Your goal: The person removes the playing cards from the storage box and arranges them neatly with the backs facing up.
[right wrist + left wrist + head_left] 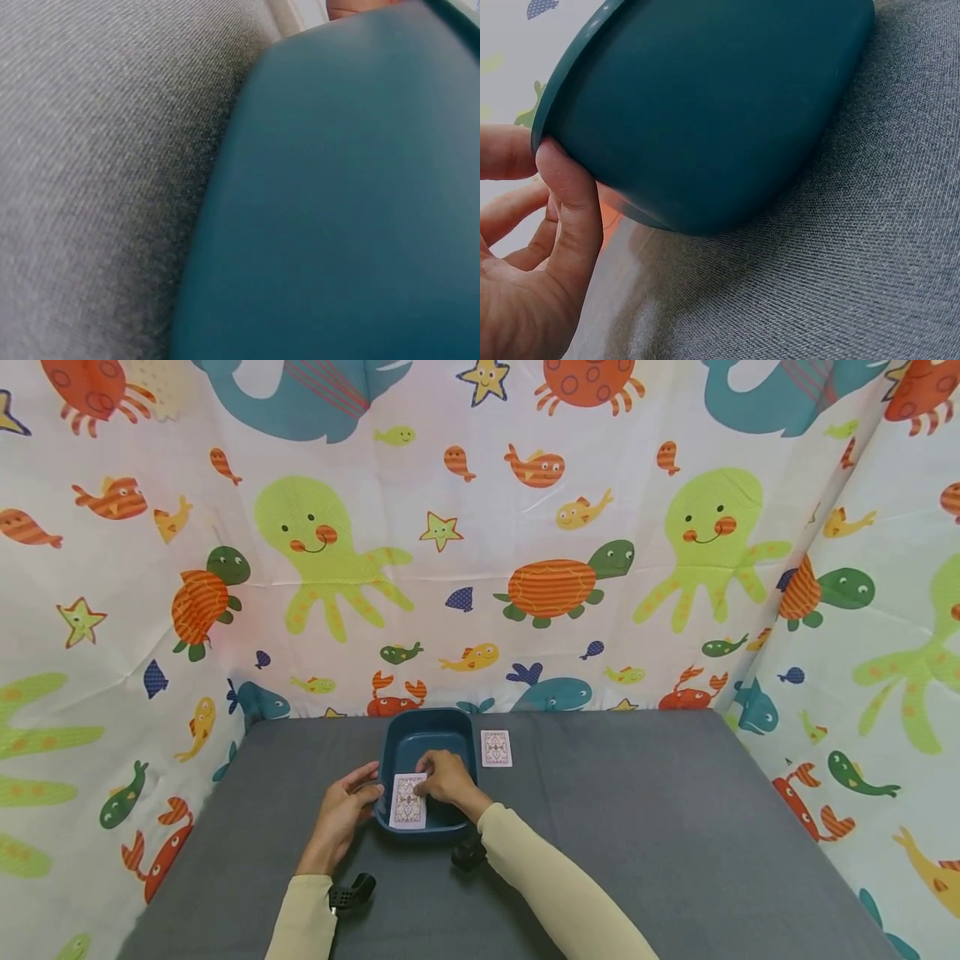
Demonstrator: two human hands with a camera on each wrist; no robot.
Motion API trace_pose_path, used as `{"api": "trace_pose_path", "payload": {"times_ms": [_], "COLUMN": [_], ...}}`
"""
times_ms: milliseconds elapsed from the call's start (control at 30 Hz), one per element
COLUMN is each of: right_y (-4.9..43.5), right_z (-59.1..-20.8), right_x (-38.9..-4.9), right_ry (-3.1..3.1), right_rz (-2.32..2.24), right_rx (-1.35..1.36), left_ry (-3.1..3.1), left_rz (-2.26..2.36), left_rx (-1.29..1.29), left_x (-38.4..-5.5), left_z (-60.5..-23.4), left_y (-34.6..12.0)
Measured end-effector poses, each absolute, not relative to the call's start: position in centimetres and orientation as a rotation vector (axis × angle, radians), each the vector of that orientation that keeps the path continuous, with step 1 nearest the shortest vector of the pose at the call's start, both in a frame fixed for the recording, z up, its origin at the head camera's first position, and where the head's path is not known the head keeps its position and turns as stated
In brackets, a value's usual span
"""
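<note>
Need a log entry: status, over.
Left hand grips blue tray. Right hand pinches card over tray. Another card right of tray. No obstruction seen.

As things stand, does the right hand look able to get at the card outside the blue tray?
Probably yes: the outside card lies uncovered on the grey table, beside the blue tray. The right hand, apparently pinching another card inside the tray, would likely first release it and lift over the rim.
</note>
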State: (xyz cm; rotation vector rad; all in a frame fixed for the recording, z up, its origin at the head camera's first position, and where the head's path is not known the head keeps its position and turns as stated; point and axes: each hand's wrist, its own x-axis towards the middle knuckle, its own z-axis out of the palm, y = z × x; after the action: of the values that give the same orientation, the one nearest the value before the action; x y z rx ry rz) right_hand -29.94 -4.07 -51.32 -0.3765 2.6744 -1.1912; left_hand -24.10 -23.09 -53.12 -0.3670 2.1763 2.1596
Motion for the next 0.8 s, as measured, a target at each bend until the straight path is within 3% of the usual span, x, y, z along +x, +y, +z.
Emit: {"api": "trace_pose_path", "payload": {"times_ms": [800], "right_y": [-3.6], "right_z": [-50.0], "right_x": [-29.9], "right_ry": [2.726], "right_rz": [-1.633], "right_rx": [-0.387], "left_ry": [2.193], "left_rz": [2.131], "left_rx": [-0.404], "left_x": [-24.1], "left_z": [-53.0], "left_y": [-23.0]}}
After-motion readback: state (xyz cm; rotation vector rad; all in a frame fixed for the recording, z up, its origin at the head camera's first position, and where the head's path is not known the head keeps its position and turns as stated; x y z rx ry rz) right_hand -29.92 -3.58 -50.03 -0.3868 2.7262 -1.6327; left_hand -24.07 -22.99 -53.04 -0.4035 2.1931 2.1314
